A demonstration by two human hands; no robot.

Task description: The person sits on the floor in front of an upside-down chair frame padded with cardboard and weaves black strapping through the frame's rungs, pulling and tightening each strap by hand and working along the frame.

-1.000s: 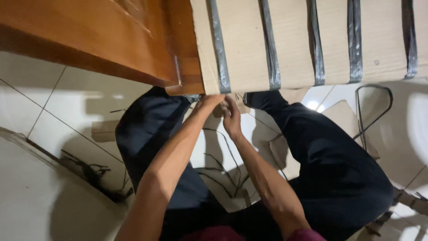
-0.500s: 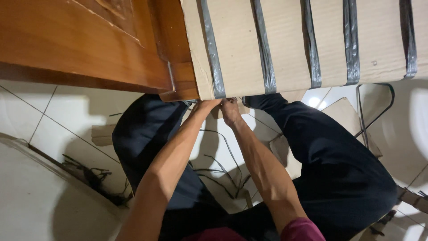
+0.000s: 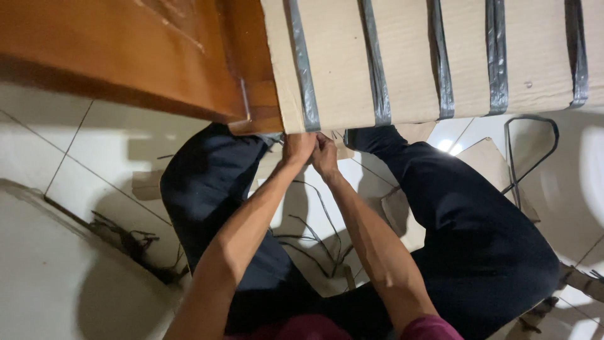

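A large cardboard-wrapped package [image 3: 409,69] fills the top of the view, bound by several dark grey straps. My left hand [image 3: 297,148] and my right hand [image 3: 325,155] press together at its lower edge, right below the leftmost grey strap [image 3: 305,82]. The fingers of both hands are curled tight where that strap ends. What lies between the fingertips is hidden. My legs in dark trousers [image 3: 478,233] spread to either side on the floor.
A brown wooden door [image 3: 126,56] stands at the upper left, touching the package. Loose strap pieces and thin dark cords [image 3: 318,245] lie on the white tiled floor [image 3: 82,151] between my legs. Flat cardboard pieces [image 3: 487,160] and a looped black cable [image 3: 531,151] lie at the right.
Both hands stay together at the package's lower edge by the leftmost strap. The view has shifted a little, so the door and package sit slightly differently in the frame.
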